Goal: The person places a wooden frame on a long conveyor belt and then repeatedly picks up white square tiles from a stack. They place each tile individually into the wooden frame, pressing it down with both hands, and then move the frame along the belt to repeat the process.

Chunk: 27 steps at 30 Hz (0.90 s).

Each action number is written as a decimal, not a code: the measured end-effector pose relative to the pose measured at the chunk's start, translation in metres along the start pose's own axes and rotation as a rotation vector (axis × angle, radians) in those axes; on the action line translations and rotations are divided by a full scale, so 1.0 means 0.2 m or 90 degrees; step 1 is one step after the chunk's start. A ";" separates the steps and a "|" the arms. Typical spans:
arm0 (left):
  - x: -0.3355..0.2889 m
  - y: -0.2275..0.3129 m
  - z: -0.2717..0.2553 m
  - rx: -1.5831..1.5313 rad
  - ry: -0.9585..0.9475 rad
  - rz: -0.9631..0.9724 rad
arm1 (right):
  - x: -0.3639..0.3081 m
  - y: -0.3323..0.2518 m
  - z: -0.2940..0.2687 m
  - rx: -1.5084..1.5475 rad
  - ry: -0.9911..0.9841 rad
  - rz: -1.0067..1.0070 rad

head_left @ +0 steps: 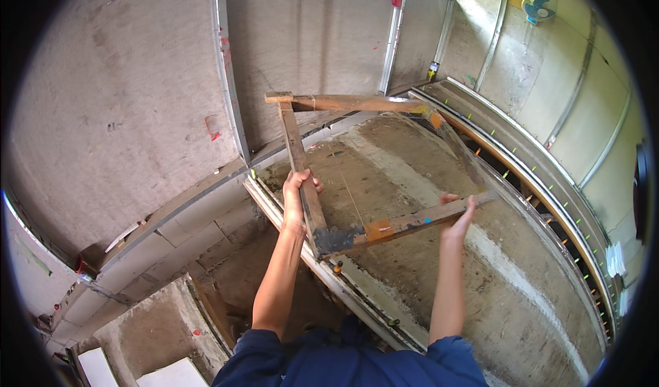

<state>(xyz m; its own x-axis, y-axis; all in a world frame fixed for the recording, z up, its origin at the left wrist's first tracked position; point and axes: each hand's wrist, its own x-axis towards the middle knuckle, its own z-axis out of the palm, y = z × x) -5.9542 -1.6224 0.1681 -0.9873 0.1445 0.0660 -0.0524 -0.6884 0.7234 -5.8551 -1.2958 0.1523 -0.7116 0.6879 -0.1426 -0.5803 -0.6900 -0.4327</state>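
Observation:
A wooden frame (302, 140) is lifted in front of me, a four-sided shape of worn bars with a dark patch at its near left corner and orange tape along the near bar. My left hand (296, 193) wraps round the left bar. Near the right end of the near bar, my right hand (458, 217) grips the wood, its fingers partly behind it. Beneath the frame lies a wide, stained concrete-like bed (391, 160) with pale streaks. Thin threads appear to cross the frame's opening.
Along the bed's right side runs a long rail (535, 181) with several small coloured pegs. A pale metal-edged rail (322, 270) borders the near left. At lower left stands another slab (158, 325) with white sheets. A fan (538, 7) hangs on the far wall.

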 end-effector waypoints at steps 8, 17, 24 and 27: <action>-0.20 -0.26 0.29 0.092 -0.024 0.109 | 0.00 0.22 -0.13 -0.178 0.031 0.076; 0.18 -0.01 -0.50 0.184 -0.042 -0.015 | 0.18 -0.04 -0.21 -0.244 -0.029 0.091; 1.07 0.40 -0.51 0.444 -0.388 -0.330 | 0.23 0.06 -0.17 -0.248 -0.064 0.074; 1.31 0.32 -0.43 0.764 -0.464 -0.406 | 0.25 0.18 -0.13 -0.312 -0.065 0.042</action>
<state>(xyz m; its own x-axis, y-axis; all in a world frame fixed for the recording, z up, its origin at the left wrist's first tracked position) -6.2294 -1.6905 0.1729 -0.5449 0.7327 -0.4076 0.0765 0.5275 0.8461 -5.9000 -1.2805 0.1061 -0.7904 0.6033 -0.1063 -0.2955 -0.5274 -0.7966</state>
